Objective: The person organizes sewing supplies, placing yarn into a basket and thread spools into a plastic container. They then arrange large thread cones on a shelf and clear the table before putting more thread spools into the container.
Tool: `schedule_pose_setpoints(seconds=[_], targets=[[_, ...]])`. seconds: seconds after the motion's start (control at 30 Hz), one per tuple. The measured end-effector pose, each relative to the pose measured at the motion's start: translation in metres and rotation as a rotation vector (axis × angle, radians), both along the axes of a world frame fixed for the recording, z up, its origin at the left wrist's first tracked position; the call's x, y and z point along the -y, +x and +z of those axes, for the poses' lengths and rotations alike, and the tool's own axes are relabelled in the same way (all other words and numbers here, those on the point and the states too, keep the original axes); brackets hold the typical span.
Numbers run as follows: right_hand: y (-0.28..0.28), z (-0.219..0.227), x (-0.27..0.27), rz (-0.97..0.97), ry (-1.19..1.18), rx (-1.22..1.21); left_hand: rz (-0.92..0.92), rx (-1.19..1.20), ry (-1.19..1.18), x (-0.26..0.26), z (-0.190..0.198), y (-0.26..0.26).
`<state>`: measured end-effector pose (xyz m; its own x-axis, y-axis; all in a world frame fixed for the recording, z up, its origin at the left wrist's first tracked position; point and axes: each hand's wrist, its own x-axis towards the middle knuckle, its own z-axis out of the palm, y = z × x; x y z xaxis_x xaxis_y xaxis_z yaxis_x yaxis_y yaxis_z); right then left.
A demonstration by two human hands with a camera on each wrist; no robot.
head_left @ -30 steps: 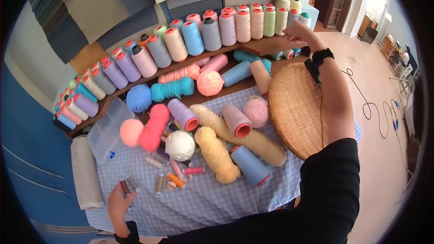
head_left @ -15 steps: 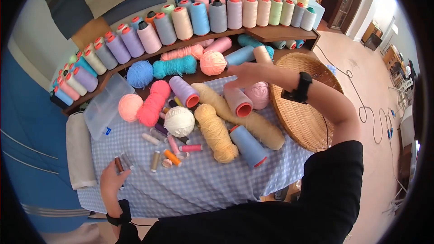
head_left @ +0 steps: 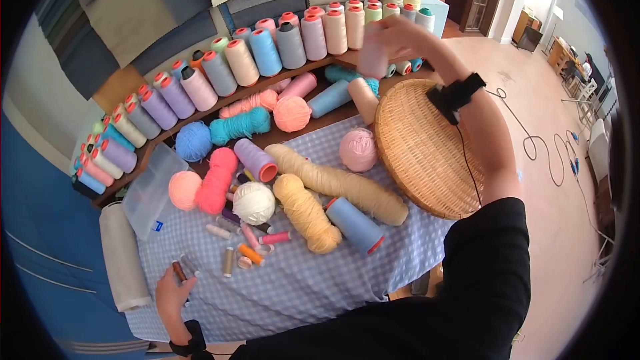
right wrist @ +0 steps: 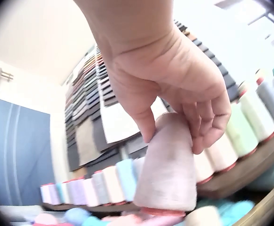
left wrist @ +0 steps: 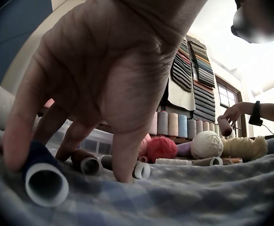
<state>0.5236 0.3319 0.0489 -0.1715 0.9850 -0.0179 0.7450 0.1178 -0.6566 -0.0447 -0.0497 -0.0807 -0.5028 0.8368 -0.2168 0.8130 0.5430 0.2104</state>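
My right hand pinches a dusty pink thread cone by its top, held in the air in front of the shelf row of cones. In the right wrist view the cone hangs between thumb and fingers, its red base downward. At the cloth's front left, my left hand rests with fingers spread over small spools, a brown one and a grey one. The left wrist view shows its fingertips down on the cloth beside a navy spool, with the brown spool behind.
Yarn balls and skeins, a blue cone and a lilac cone lie on the checked cloth. A round wicker basket sits at the right, a clear plastic box at the left. Cones line the wooden shelf.
My right hand went from the shelf's right end down to the dusty pink cone on the cloth, then lifted it toward the shelf. The left hand stays by the small spools.
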Motion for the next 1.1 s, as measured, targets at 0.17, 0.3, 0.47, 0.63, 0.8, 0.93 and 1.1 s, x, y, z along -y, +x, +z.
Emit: schedule_pose_setpoints(seconds=[0.17, 0.3, 0.47, 0.63, 0.8, 0.93, 1.1], targets=[[0.077, -0.006, -0.033, -0.519, 0.383, 0.212, 0.014, 0.021, 0.007, -0.001, 0.002, 0.002], [0.109, -0.034, -0.054, -0.608, 0.527, 0.313, 0.037, 0.014, -0.009, -0.001, 0.000, 0.000], [0.108, -0.034, -0.047, -0.698, 0.328, 0.136, 0.056, 0.005, -0.015, 0.000, -0.001, 0.000], [0.127, -0.050, -0.058, -0.635, 0.359, 0.185, 0.047, 0.037, 0.025, 0.002, -0.009, -0.009], [0.140, -0.042, -0.055, -0.659, 0.238, 0.129, 0.059, 0.042, 0.019, 0.000, -0.001, -0.001], [0.154, -0.055, -0.061, -0.764, 0.402, 0.202, 0.080, 0.059, 0.003, 0.000, -0.001, 0.000], [0.165, -0.065, -0.070, -0.754, 0.373, -0.037, 0.066, 0.041, -0.002, 0.001, -0.004, -0.005]])
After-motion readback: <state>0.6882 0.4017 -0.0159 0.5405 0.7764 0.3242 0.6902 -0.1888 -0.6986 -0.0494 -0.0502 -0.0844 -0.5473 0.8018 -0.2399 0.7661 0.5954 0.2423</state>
